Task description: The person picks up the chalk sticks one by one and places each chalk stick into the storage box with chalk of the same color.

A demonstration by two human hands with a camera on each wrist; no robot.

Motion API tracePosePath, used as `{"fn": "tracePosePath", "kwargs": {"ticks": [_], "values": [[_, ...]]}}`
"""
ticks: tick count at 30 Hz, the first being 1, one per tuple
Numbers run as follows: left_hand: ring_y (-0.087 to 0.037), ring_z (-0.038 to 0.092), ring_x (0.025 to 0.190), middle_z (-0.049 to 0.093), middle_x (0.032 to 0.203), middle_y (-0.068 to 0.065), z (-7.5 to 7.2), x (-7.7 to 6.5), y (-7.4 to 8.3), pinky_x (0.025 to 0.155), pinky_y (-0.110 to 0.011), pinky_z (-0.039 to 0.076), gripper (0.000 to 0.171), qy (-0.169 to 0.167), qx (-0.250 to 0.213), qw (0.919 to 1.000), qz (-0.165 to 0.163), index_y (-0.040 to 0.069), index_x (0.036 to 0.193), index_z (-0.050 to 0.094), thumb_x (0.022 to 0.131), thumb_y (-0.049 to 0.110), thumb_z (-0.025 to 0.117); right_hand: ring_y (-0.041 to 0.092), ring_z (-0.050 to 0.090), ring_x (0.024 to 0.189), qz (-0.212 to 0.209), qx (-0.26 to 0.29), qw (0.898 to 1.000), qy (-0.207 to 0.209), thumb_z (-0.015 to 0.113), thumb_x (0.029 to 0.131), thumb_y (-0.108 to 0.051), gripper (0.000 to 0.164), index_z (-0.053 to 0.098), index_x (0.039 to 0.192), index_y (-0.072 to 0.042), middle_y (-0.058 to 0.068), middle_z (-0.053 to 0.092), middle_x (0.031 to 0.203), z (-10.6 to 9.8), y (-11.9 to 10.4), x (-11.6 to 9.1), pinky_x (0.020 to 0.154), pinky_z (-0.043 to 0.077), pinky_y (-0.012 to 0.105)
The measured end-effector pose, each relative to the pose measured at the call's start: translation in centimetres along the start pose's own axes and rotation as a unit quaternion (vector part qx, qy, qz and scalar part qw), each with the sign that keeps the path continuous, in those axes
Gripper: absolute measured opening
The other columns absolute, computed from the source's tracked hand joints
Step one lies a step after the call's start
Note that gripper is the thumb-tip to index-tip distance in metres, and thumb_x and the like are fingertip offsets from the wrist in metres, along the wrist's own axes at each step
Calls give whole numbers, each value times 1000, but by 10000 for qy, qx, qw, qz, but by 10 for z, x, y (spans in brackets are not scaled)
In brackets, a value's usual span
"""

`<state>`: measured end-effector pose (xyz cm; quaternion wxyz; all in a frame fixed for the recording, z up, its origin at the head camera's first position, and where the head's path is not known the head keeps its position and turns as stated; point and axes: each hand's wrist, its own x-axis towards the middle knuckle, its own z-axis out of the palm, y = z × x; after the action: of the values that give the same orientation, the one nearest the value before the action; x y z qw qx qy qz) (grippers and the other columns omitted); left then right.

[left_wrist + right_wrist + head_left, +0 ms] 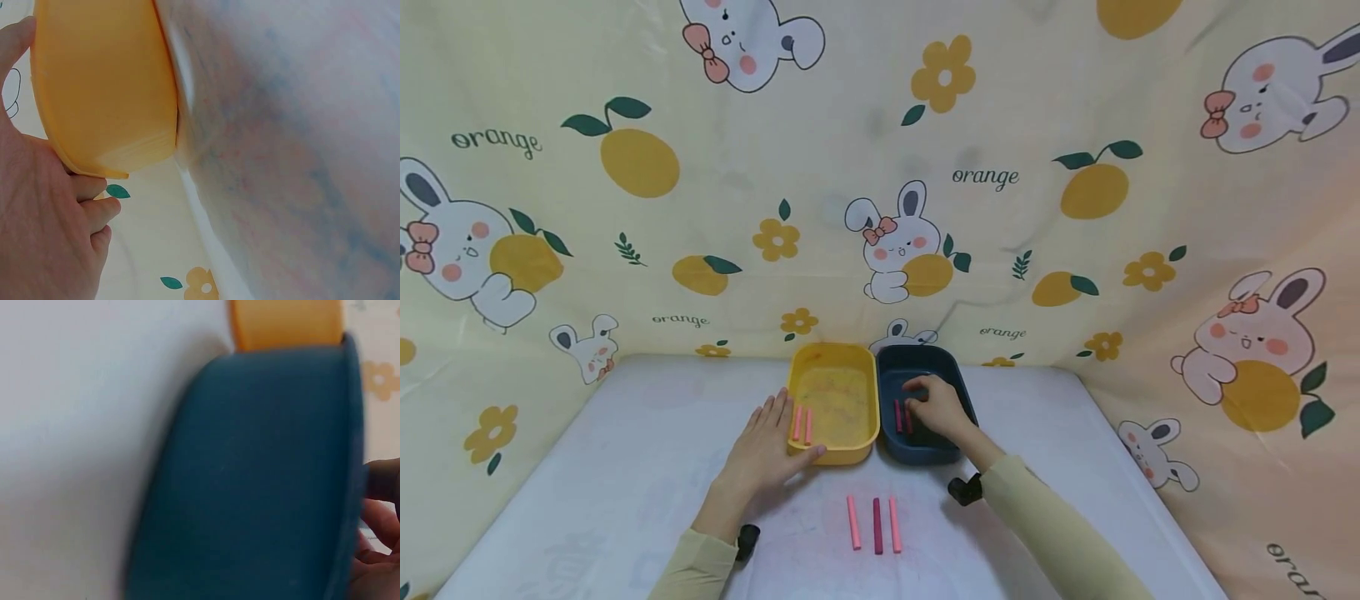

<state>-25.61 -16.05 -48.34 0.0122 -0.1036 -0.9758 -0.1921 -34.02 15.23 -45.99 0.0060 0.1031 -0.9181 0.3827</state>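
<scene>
My left hand (pixel 763 446) rests on the near left corner of the yellow bin (pixel 835 456), thumb at the front rim and fingers along the side. Two light pink chalk sticks (pixel 808 427) lie in that bin. My right hand (pixel 938 406) reaches into the dark blue bin (pixel 921 454), its thumb and index fingertips apart at the upper end of a dark red chalk stick (pixel 909 422). Another dark red chalk stick (pixel 897 417) lies parallel on its left. In the right wrist view, the blue bin's wall (pixel 262 475) hides part of the right fingers.
On the white table (pixel 625 500), in front of the bins, lie two light pink chalk sticks (pixel 853 523) with one dark red chalk stick (pixel 877 527) between them. The bins stand side by side near a printed cloth backdrop (pixel 850 125).
</scene>
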Motion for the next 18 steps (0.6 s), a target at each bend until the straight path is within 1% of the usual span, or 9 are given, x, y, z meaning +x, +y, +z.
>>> {"fn": "tracePosePath", "kwargs": {"ticks": [2, 6, 10, 12, 18], "values": [[-42, 12, 159, 9, 172, -22, 0, 0, 0, 129, -54, 12, 114, -20, -5, 10000, -2, -6, 163, 15, 93, 75, 55, 23, 70, 98, -84, 76, 9999, 71, 69, 97, -7, 23, 73, 120, -8, 14, 64, 128, -2, -5, -6, 80, 62, 37], [-41, 10, 159, 7, 173, -22, 0, 0, 0, 129, -54, 10, 114, -61, -20, 10000, -49, -5, 163, 14, 93, 74, 56, 21, 69, 96, -256, 200, 9993, 184, 70, 98, -8, 22, 73, 120, -10, 11, 65, 126, -4, -14, -15, 76, 60, 33], [-41, 10, 159, 7, 173, -21, -1, 0, 0, 129, -54, 10, 114, -96, -19, 9999, -75, -5, 163, 14, 93, 74, 56, 18, 67, 91, -425, 333, 9982, 268, 71, 96, -9, 22, 74, 118, -11, 8, 66, 121, -4, -21, -27, 70, 58, 29], [-41, 10, 159, 8, 173, -22, -1, 0, 1, 129, -54, 11, 114, -90, 1, 9999, -57, -5, 163, 15, 93, 75, 56, 17, 68, 86, -545, 462, 9971, 261, 71, 96, -7, 22, 74, 118, -10, 8, 66, 120, -4, -24, -33, 67, 57, 28], [-42, 11, 159, 9, 172, -22, -2, 0, 2, 129, -54, 12, 116, -76, 20, 10000, -33, -6, 163, 16, 92, 77, 53, 14, 67, 81, -780, 727, 9940, 255, 72, 95, -3, 20, 75, 113, -10, 6, 64, 111, -3, -30, -53, 67, 60, 24]]}}
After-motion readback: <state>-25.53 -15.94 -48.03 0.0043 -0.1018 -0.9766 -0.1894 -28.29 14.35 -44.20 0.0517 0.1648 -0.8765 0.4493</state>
